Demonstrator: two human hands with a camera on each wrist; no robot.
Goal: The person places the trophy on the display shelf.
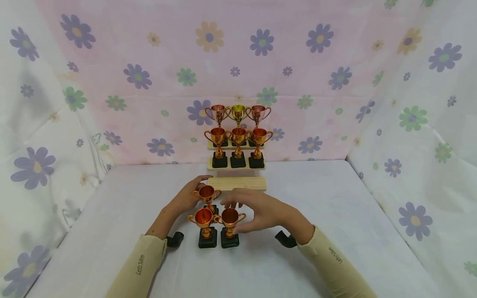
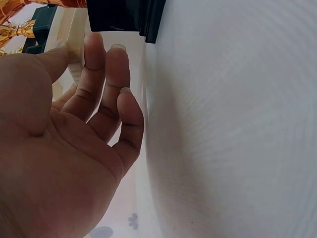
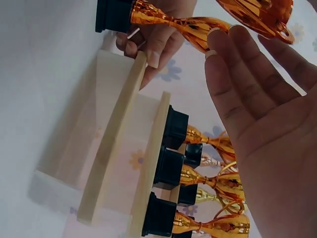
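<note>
My left hand (image 1: 188,196) grips the left end of the lowest wooden shelf board (image 1: 237,183). In the right wrist view its thumb lies on top of that board (image 3: 111,144), with fingers below. Three bronze-coloured trophies on black square bases stand upright before the stand: a rear trophy (image 1: 207,194), a front left trophy (image 1: 204,218) and a front right trophy (image 1: 229,217). Around the front right trophy curves my right hand (image 1: 264,209), thumb low near its stem, fingers behind the cup. In the right wrist view its fingers are nearly straight beside a trophy's stem (image 3: 168,21); contact is unclear.
Bronze-coloured trophies (image 1: 238,135) stand in a row on the middle board (image 1: 237,167). Behind, on the top board (image 1: 210,146), are two pinkish trophies (image 1: 218,111) and a gold trophy (image 1: 238,111). A white cloth (image 1: 305,186) covers the table; flowered fabric (image 1: 167,74) surrounds it.
</note>
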